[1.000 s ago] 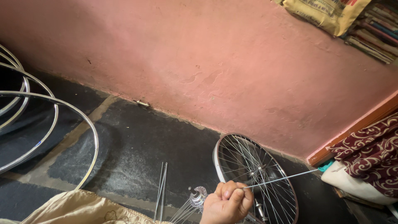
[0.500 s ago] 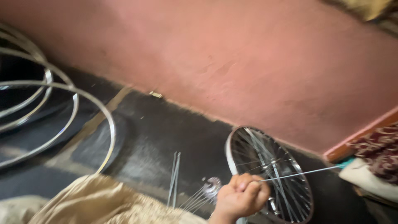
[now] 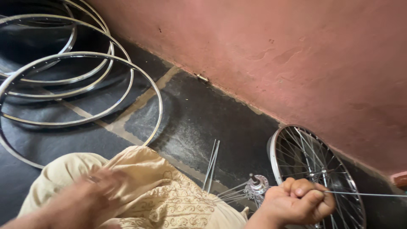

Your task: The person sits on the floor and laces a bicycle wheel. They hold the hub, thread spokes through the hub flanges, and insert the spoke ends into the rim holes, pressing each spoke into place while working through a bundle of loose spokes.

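Right hand [image 3: 299,202] is curled into a fist, pinching a thin spoke [image 3: 364,194] that runs level, pointing right, over the spoked wheel [image 3: 316,169] leaning at the pink wall [image 3: 275,51]. Hub [image 3: 257,185] sits just beside. Left hand [image 3: 82,199] blurred over the knee, grip unclear.

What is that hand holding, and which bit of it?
The right hand is closed on a thin silver metal spoke, with its grip at one end; the rest sticks out sideways. The left hand is blurred, so I cannot tell.
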